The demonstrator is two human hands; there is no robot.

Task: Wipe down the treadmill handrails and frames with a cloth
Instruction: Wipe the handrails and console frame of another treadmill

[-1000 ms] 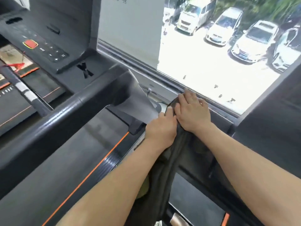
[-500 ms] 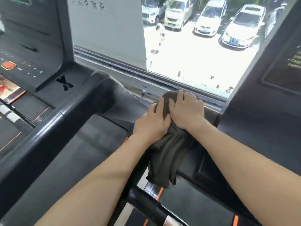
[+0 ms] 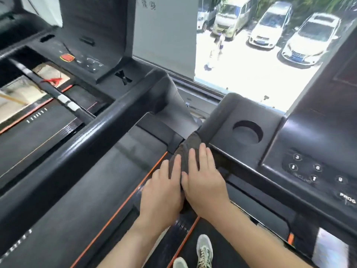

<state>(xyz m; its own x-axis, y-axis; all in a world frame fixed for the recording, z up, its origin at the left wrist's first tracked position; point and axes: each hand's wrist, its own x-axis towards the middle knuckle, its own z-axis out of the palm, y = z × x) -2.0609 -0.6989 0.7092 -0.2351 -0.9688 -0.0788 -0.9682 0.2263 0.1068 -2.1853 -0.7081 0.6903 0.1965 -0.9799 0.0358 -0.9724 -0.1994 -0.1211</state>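
Your hands are coming back down the handrail (image 3: 210, 122) from the window end, and the cup holder (image 3: 247, 132) is now showing beyond the fingertips. Left hand (image 3: 164, 192) and right hand (image 3: 204, 184) are lying side by side, fingers straight, pressing the dark cloth (image 3: 188, 151) flat over the rail. Thumbs hidden, so cannot tell if they are hooking under. You are best keeping the cloth beneath both palms, pulling evenly and wrapping the rail's sides. Keypad (image 3: 313, 169) is sitting right of your right hand, so be avoiding the buttons. Neighbouring treadmill's rail (image 3: 87, 140) is running well left of your left hand. Shoes (image 3: 204, 250) are standing below your wrists.
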